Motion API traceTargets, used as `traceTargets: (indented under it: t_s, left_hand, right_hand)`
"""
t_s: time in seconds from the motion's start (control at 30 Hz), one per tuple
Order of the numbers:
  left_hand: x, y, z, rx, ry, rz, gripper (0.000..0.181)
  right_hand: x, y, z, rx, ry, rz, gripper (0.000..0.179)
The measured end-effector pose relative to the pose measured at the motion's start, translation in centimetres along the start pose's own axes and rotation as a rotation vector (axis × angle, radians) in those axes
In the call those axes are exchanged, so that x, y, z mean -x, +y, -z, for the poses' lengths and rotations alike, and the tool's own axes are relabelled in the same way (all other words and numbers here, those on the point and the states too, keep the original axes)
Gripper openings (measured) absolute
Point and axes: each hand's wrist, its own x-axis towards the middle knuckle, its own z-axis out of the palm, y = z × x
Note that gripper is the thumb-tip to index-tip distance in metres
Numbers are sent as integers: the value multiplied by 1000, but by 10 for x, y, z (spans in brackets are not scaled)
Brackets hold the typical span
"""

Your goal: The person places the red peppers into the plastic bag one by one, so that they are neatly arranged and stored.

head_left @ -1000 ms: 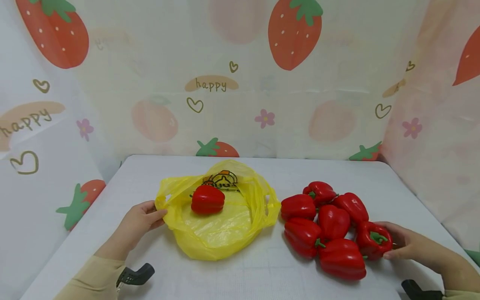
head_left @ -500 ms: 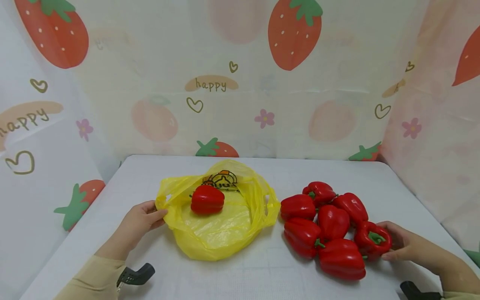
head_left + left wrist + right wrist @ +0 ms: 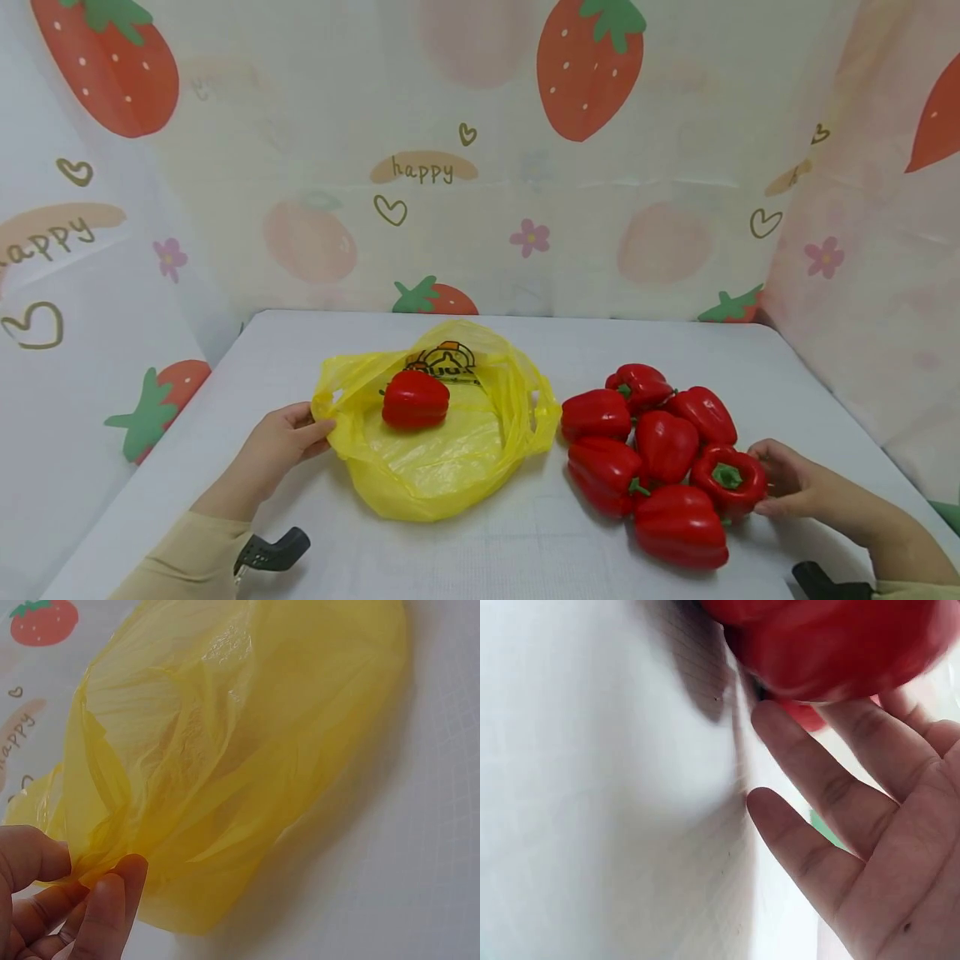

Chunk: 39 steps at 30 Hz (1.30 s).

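Note:
A yellow plastic bag (image 3: 427,492) lies with its mouth spread on the table, and one red bell pepper (image 3: 415,400) rests inside it. My left hand (image 3: 281,442) pinches the bag's left edge between thumb and fingers; the left wrist view shows the gathered plastic (image 3: 112,855) at the fingertips. On the right sits a cluster of several red bell peppers (image 3: 666,446). My right hand (image 3: 813,487) touches the right side of the outermost pepper (image 3: 727,481), whose green stem faces up and forward. In the right wrist view its fingers (image 3: 817,776) are extended under the pepper's side.
The white table (image 3: 480,558) has its back edge against a curtain (image 3: 480,233) printed with strawberries. Similar printed cloth walls close off both sides. The bag's right handle (image 3: 543,408) stands close to the leftmost peppers. Black straps with dark mounts sit at both wrists.
My right hand has moved slightly left, and the pepper it touches has shifted left and turned. The large front pepper has shifted a little. Left hand and bag stay in place.

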Motion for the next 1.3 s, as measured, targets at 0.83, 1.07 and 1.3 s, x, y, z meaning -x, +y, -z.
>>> traceTargets:
  t_s: [0.83,1.07,1.3]
  left_hand:
    - [-2,-1,-1,11,-3,1,59]
    - [-5,-4,0,5,4,3,61]
    - [-4,-3,0,-2,-3,8,62]
  right_hand:
    - [-2,-7,-7,-43,-55,62,75]
    - [-3,-7,-7,-38,-33,78,72]
    - [-1,-7,-1,10,-34,55,70]
